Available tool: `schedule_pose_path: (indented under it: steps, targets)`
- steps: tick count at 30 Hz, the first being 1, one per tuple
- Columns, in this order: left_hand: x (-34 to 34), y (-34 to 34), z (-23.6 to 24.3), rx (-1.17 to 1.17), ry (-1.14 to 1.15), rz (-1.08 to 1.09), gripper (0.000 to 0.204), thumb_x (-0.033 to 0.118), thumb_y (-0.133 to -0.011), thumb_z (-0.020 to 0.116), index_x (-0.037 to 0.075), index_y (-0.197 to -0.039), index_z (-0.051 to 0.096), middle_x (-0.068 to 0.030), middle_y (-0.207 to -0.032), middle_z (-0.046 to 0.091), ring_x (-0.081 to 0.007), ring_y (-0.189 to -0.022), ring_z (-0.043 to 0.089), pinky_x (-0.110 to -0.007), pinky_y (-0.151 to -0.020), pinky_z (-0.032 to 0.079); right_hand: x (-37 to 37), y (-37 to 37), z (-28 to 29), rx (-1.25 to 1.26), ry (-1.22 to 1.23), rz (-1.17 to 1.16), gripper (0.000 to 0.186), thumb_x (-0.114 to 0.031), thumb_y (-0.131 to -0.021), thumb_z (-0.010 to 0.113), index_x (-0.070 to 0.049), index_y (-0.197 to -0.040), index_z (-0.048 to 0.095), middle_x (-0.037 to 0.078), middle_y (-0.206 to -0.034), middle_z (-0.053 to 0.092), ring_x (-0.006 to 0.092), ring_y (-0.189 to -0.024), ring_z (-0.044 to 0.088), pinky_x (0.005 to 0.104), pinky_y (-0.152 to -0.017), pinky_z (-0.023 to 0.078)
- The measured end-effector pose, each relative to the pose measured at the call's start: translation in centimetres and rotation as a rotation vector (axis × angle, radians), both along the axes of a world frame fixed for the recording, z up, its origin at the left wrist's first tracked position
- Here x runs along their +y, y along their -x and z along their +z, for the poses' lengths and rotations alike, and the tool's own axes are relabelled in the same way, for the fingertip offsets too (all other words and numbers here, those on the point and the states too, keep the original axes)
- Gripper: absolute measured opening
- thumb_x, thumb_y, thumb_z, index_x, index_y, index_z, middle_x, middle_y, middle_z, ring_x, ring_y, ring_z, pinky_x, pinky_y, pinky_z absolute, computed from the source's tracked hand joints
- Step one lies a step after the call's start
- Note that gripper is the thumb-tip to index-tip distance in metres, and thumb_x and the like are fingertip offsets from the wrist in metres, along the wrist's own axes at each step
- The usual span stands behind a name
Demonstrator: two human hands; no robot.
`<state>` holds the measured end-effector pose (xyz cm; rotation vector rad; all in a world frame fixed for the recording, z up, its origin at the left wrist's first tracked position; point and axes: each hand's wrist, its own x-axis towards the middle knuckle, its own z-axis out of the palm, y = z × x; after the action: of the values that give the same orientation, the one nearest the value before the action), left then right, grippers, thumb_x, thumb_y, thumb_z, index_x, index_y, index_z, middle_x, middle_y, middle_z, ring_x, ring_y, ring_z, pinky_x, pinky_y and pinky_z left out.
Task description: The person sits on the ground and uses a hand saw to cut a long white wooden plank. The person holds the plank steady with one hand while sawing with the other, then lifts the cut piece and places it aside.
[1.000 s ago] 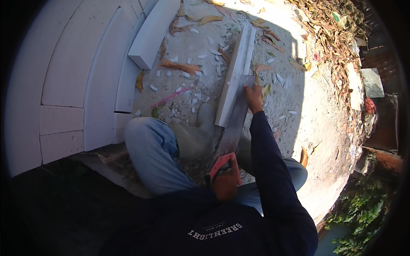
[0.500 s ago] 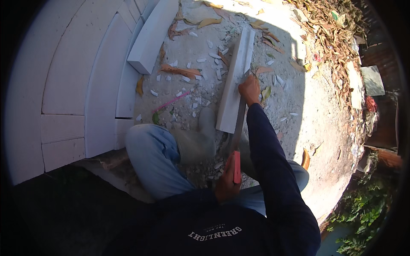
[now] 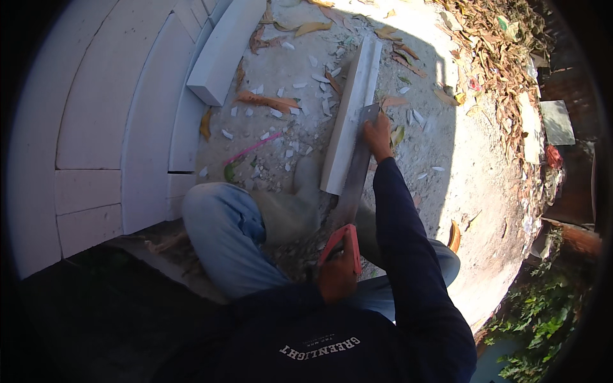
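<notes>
My left hand (image 3: 339, 276) is closed round the red handle (image 3: 348, 246) of a hand saw, low between my bent legs. My right arm reaches forward, and my right hand (image 3: 377, 135) grips the far end of the metal saw blade (image 3: 350, 190). The blade lies lengthwise along the right side of a long white block (image 3: 342, 140) on the dusty ground, touching or very close to it. This block has a step or groove along its right edge. Some fingertips of my right hand are hidden by the blade and hand.
White blocks (image 3: 92, 89) are laid at the left, with a loose one (image 3: 227, 48) on top. White chips, dry leaves and a pink strip (image 3: 252, 148) lie on the ground (image 3: 415, 191). Leaf litter (image 3: 491, 38), a pale square sheet (image 3: 557, 121) and green plants (image 3: 530, 338) line the right.
The saw turned edge-on half a second ago and now shows more of its handle's side again. My right hand has shifted slightly forward and back along the blade, both hands still gripping.
</notes>
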<state>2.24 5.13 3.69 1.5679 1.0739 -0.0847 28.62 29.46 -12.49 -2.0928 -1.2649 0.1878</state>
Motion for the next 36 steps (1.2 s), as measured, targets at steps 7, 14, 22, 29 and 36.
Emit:
schedule_pose_path:
  steps: [7, 14, 22, 29, 36]
  targets:
    - [-1.1, -0.1, -4.7, -0.522, -0.329, 0.362, 0.083, 0.001, -0.09, 0.057, -0.007, -0.159, 0.012, -0.0323, -0.137, 0.057, -0.0467, -0.122, 0.061, -0.043, -0.113, 0.038, 2.8, 3.4, 5.4, -0.095, 0.261, -0.006, 0.022, -0.012, -0.078, 0.066, 0.004, -0.093, 0.065, 0.029, -0.094, 0.071, 0.0459, -0.095, 0.069, 0.0515, -0.085, 0.054]
    - [1.0, 2.4, -4.4, -0.573, -0.153, 0.398, 0.078, 0.0, -0.09, 0.055, -0.006, -0.158, 0.019, -0.0317, -0.135, 0.058, -0.0434, -0.109, 0.067, -0.044, -0.101, 0.047, 4.3, 3.5, 3.3, -0.103, 0.295, -0.025, 0.022, -0.013, -0.08, 0.064, 0.003, -0.095, 0.065, 0.028, -0.095, 0.071, 0.0462, -0.099, 0.069, 0.0504, -0.088, 0.054]
    - [0.9, -0.5, -2.6, -0.191, -0.458, 0.044, 0.088, -0.003, -0.08, 0.059, -0.016, -0.154, 0.012, -0.0304, -0.103, 0.068, -0.0427, -0.086, 0.071, -0.052, -0.078, 0.056, 3.0, -2.7, -0.8, 0.1, 0.132, 0.066, 0.028, -0.016, -0.079, 0.066, 0.007, -0.095, 0.069, 0.03, -0.097, 0.07, 0.0467, -0.095, 0.068, 0.0505, -0.085, 0.052]
    - [-1.4, 0.7, -2.8, -0.22, -0.183, 0.076, 0.092, 0.001, -0.083, 0.064, -0.01, -0.157, 0.011, -0.0267, -0.091, 0.07, -0.0459, -0.078, 0.071, -0.051, -0.082, 0.055, 0.6, -1.3, 1.8, 0.176, 0.08, -0.076, 0.031, -0.018, -0.079, 0.067, 0.007, -0.096, 0.068, 0.033, -0.108, 0.068, 0.0473, -0.101, 0.067, 0.0518, -0.088, 0.051]
    - [-5.7, 2.6, -2.0, -0.466, -0.399, 0.283, 0.086, 0.004, -0.088, 0.062, -0.008, -0.158, 0.013, -0.0356, -0.147, 0.045, -0.0478, -0.137, 0.047, -0.044, -0.112, 0.041, -2.8, 4.3, 5.6, 0.007, 0.237, -0.123, 0.027, -0.012, -0.079, 0.06, 0.006, -0.099, 0.067, 0.032, -0.103, 0.069, 0.0479, -0.101, 0.067, 0.0526, -0.09, 0.052]
